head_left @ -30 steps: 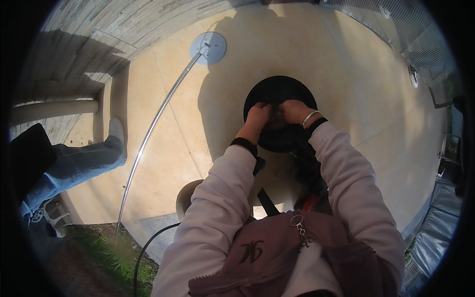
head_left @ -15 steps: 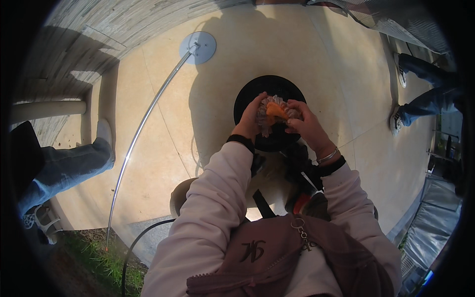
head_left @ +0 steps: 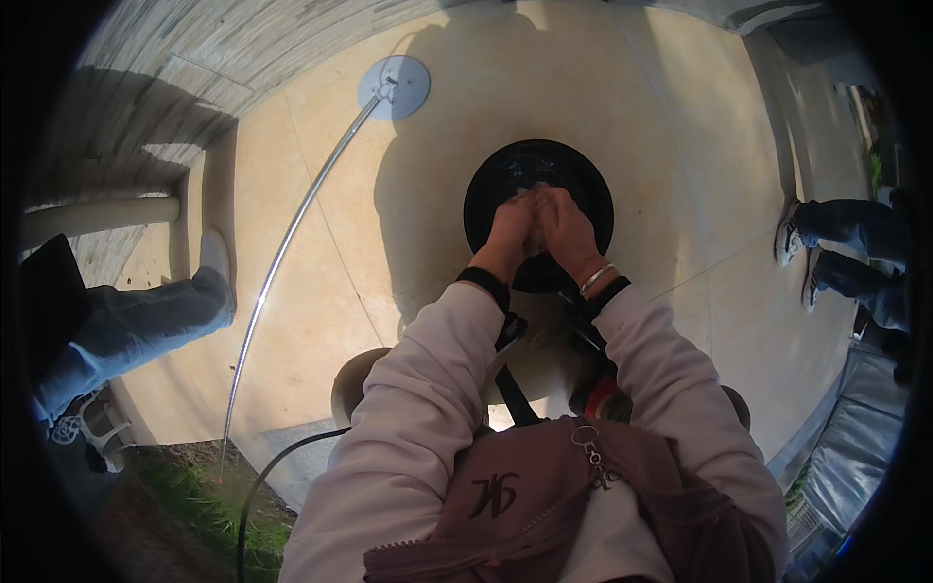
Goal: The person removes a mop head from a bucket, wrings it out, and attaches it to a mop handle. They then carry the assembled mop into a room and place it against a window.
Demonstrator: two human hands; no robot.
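My left hand [head_left: 507, 231] and my right hand [head_left: 568, 229] are pressed together over a round black tub [head_left: 472, 199]. Their fingers close around a bunched, pale ruffled thing [head_left: 534, 239]; only a blurred sliver of it shows between the palms. No orange part of it is visible now. Small glints show inside the dark tub just beyond my fingertips, and I cannot tell what lies at its bottom. Black bands circle both wrists, with a silver bracelet on the right one.
To the left a long bent metal pole [head_left: 292, 238] rises from a round grey base [head_left: 413, 87]. A person's jeans-clad leg [head_left: 160, 316] extends in at the left, another person's legs [head_left: 846, 219] at the right. A black cable [head_left: 277, 457] curves at lower left.
My hands have come together, closing over the pale ruffled thing and hiding its orange part. The right hand has moved left. The person at the right has shifted their feet.
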